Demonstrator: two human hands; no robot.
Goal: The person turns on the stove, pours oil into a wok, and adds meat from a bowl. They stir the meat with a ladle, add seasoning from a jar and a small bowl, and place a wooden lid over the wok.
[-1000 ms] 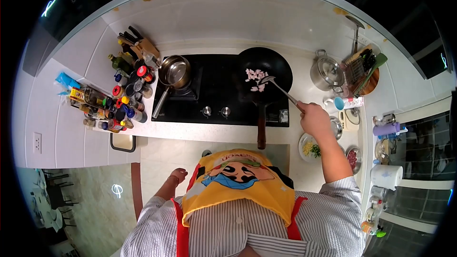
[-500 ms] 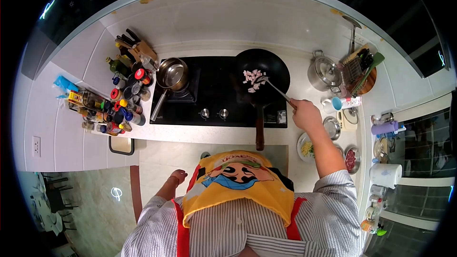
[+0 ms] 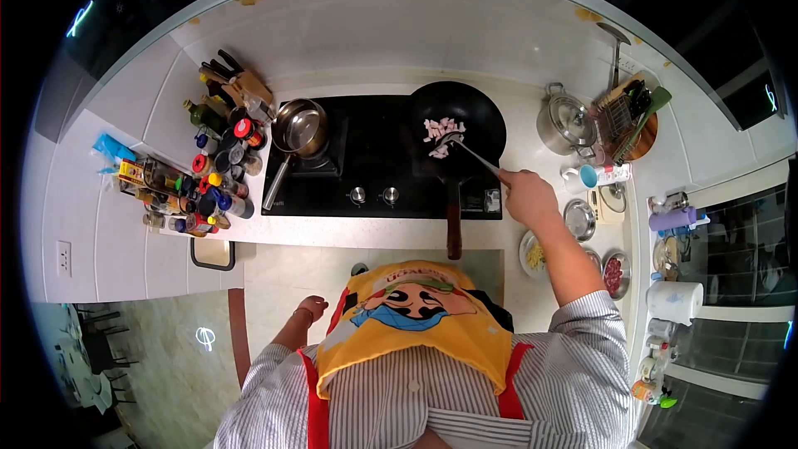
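Note:
My right hand [image 3: 529,198] is closed around the handle of a metal spatula [image 3: 475,155], whose head is among pale pink pieces of chopped meat [image 3: 443,130]. The meat lies in a black wok [image 3: 482,108] on the right side of the stove, and the wok's brown handle [image 3: 454,220] points toward me. Nobody is holding that handle. My left hand [image 3: 312,308] hangs low beside my yellow apron [image 3: 416,341], away from the stove. Its fingers are too small and foreshortened to read, and no object shows in it.
A steel saucepan [image 3: 301,128] sits on the left burner. Crowded sauce bottles [image 3: 218,179] and a knife block [image 3: 247,90] stand left of the stove. To the right are a lidded pot [image 3: 568,119], a plate of chopped yellow-green food [image 3: 534,256] and a bowl of red meat [image 3: 613,273].
My right hand and the spatula have shifted slightly left and up, with the spatula's head moving left through the meat pieces. My left hand has stayed about where it was.

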